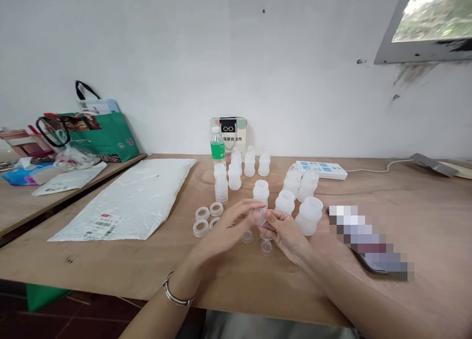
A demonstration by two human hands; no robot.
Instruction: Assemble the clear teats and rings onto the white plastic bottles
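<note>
Both hands meet over the middle of the wooden table (pixel 368 191). My left hand (pixel 224 231) and my right hand (pixel 285 233) pinch a small clear silicone nipple (pixel 261 216) between their fingertips. Two more clear nipples (pixel 266 247) lie on the wood just under the hands. Several translucent white bottles (pixel 309 215) stand behind the hands, some capped. A few white screw rings (pixel 201 227) lie to the left of my left hand. A silver bracelet (pixel 175 294) sits on my left wrist.
A flat white plastic bag (pixel 129 201) lies on the left. A green-labelled water bottle (pixel 217 147) and a small printed box (pixel 232 132) stand at the wall. A power strip (pixel 324 170) is at back right, a phone (pixel 372 248) to the right, bags (pixel 99 132) on a side table.
</note>
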